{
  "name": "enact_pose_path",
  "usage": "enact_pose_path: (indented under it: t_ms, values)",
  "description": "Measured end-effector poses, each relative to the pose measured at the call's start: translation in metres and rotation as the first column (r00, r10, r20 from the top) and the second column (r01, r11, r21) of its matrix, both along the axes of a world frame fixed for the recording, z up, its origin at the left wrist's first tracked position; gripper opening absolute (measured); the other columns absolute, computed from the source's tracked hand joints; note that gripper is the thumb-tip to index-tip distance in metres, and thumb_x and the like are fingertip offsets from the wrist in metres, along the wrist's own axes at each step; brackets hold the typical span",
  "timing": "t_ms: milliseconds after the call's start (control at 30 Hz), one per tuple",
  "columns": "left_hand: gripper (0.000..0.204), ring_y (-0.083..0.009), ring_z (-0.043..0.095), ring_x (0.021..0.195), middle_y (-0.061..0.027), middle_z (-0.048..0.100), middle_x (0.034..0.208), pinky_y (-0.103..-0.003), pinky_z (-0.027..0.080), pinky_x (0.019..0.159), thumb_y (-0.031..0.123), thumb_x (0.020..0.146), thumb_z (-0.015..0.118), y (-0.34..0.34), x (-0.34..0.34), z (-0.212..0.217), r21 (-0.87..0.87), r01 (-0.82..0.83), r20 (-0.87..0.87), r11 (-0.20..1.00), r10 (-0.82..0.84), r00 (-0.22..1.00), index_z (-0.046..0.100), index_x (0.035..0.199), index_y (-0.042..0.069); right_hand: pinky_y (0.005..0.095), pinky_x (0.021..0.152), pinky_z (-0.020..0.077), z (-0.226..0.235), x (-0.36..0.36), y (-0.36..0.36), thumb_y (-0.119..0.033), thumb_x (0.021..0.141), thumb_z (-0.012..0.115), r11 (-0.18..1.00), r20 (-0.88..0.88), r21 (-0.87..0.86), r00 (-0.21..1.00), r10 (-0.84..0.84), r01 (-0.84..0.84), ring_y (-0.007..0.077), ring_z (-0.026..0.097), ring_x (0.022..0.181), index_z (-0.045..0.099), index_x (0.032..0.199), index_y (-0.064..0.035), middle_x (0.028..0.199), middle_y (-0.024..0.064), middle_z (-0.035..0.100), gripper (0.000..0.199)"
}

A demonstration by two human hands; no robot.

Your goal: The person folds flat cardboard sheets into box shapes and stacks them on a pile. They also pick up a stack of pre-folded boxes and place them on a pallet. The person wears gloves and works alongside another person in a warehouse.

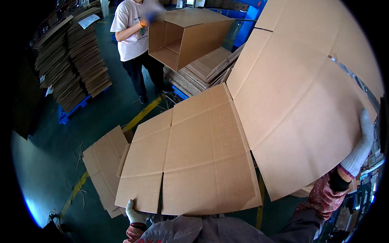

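We held a flat brown cardboard box blank (202, 158), creased and slotted, at frame centre: left hand (133, 214) gripped its lower-left flap, right hand (362, 146) clasped the raised right panel's edge.

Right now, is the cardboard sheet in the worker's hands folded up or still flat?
Partly unfolded, not boxed: the cardboard sheet lies flat by the left hand, while its far half tilts up, gripped by the right hand.
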State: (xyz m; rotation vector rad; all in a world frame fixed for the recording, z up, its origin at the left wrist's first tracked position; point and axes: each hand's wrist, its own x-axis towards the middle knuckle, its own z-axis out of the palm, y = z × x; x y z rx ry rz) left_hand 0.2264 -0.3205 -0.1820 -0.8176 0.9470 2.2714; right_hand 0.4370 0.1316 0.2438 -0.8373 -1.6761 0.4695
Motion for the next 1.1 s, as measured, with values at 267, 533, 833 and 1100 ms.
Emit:
enact_pose_path:
  t_ms: [267,533,833,1100]
  values:
    - [0.051,-0.0381,0.054,0.119,-0.0160,0.055,0.130,-0.056,0.043,0.100,0.035,0.089,0.054,-0.013,0.025,-0.031,0.027,-0.077,-0.005,0.997,0.077,0.997,0.047,0.133,0.008,0.0400,0.095,0.0533,-0.005,0.061,0.031,-0.015,0.080,0.076,0.721,0.609,0.647,0.738,-0.290,-0.251,0.0319,0.063,0.109,0.038,0.145,-0.0129,0.128,0.0234,0.056,0.076]
    - [0.051,-0.0385,0.053,0.119,-0.0182,0.055,0.130,-0.056,0.040,0.104,0.032,0.089,0.058,0.004,0.051,-0.019,0.162,-0.164,0.082,0.973,0.153,0.985,0.050,0.130,0.004,0.0325,0.095,0.0508,0.045,0.016,0.090,-0.022,0.094,0.056,0.917,0.332,0.335,0.938,0.102,-0.218,0.0251,0.060,0.113,0.042,0.144,-0.0073,0.133,0.0172,0.054,0.053]
    - [0.053,-0.0397,0.050,0.124,-0.0208,0.051,0.135,-0.055,0.036,0.108,0.028,0.090,0.057,0.004,0.027,-0.029,0.309,-0.130,0.084,0.942,0.109,0.990,0.044,0.135,0.001,0.0270,0.088,0.0506,0.071,-0.053,0.030,-0.029,0.093,0.061,0.947,-0.240,-0.073,0.927,0.289,-0.313,0.0191,0.064,0.102,0.058,0.125,0.0030,0.116,0.0146,0.065,0.045]
    - [0.047,-0.0333,0.051,0.124,-0.0170,0.052,0.133,-0.047,0.039,0.108,0.018,0.092,0.057,-0.010,0.001,-0.056,0.476,-0.049,0.124,0.878,-0.011,0.992,0.042,0.134,0.003,0.0378,0.091,0.0486,0.062,0.020,-0.075,-0.024,0.090,0.060,0.989,-0.220,0.019,0.964,0.149,-0.148,0.0287,0.060,0.106,0.058,0.121,0.0067,0.119,0.0199,0.061,0.044]
